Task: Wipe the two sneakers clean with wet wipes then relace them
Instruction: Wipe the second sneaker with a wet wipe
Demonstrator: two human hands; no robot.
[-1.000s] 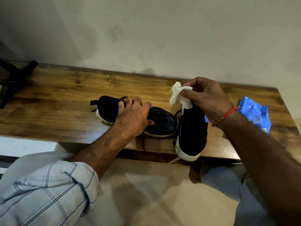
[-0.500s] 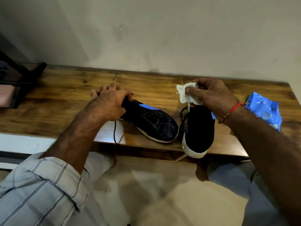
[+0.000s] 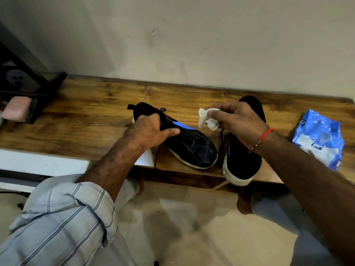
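Two black sneakers with white soles lie on a wooden table (image 3: 92,112). The left sneaker (image 3: 192,146) points toward the front right, a blue stripe on its side, and my left hand (image 3: 151,131) grips it around the collar and laces. A loose black lace hangs over the table's front edge below that hand. The right sneaker (image 3: 244,160) points toward me, its toe overhanging the table edge. Above its opening, my right hand (image 3: 236,121) pinches a crumpled white wet wipe (image 3: 206,120), which hangs close to the left sneaker's blue stripe.
A blue wet-wipe pack (image 3: 320,139) lies at the table's right end. A black stand with a pink object (image 3: 17,108) occupies the far left. A plain wall runs behind the table. My bare feet rest on the tiled floor under the table.
My left hand has slid along the left sneaker, gripped it at the collar and turned it so that its toe points front right. My right hand carried the wipe a little left, toward that sneaker.
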